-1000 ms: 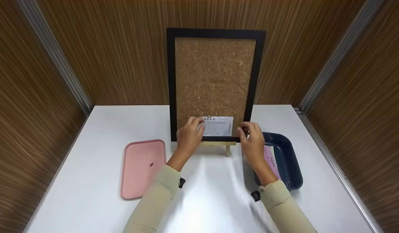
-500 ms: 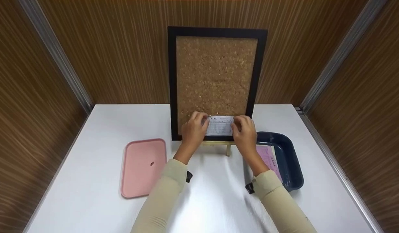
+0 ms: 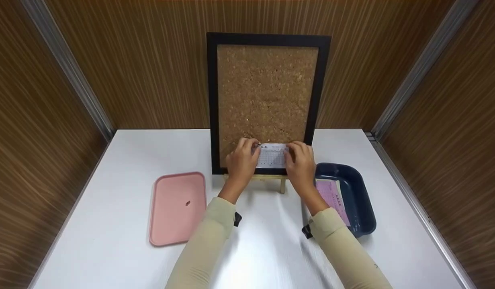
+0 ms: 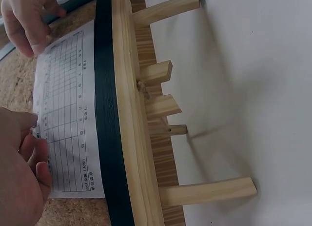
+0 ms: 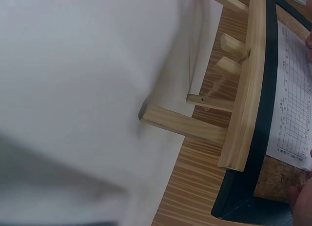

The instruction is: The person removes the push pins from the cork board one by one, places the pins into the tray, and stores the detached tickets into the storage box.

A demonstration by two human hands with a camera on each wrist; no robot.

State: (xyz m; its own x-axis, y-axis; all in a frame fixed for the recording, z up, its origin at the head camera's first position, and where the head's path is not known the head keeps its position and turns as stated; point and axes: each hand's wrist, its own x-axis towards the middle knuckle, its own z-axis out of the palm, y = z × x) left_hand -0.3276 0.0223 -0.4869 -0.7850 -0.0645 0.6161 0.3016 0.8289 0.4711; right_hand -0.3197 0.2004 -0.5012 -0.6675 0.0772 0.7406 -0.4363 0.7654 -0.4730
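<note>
A small white printed form (image 3: 271, 156) lies flat against the bottom of a black-framed corkboard (image 3: 267, 88), upright on a wooden easel (image 4: 136, 138). My left hand (image 3: 241, 160) has its fingertips at the form's upper left, right beside a small shiny pin (image 3: 259, 143). In the left wrist view its index finger meets the form's top edge while the other fingers curl. At the upper right corner, the bent fingers and thumb of my right hand (image 3: 300, 164) touch the form. I cannot tell whether those fingertips hold something small.
On the left of the white table (image 3: 123, 200) sits a pink tray (image 3: 171, 224) with a small dark item (image 3: 187, 203) in it. A dark blue bin (image 3: 366, 208) at the right contains pink printed slips (image 3: 332, 196). Wood-grain panels (image 3: 159, 80) enclose the table.
My right hand has moved left from the board's frame to the form's right corner. My left hand has shifted slightly up and right along the form, close to the pin.
</note>
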